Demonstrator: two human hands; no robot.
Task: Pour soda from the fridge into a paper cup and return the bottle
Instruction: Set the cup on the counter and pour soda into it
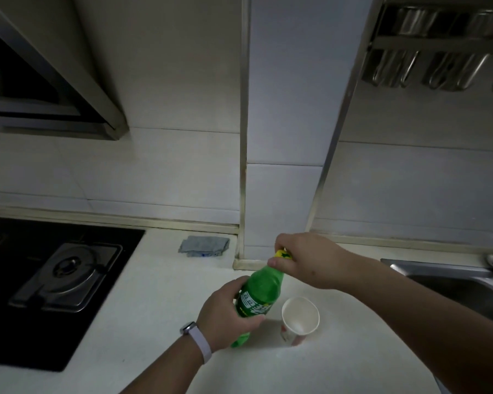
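bottle point(258, 297): green, on the counter, long axis tilted up and away toward the right hand
left hand point(225, 317): fingers wrapped round the label
right hand point(305, 260): fingers pinched on the yellow cap point(281, 253)
paper cup point(300, 319): upright, empty, just right of the left fingers, below the right hand

The green soda bottle point(261, 291) had a yellow cap point(282, 253) and leaned a little. The left hand point(225, 317) held its middle, and the right hand point(305, 260) pinched the cap. The white paper cup point(300, 319) stood open, just right of the left hand.
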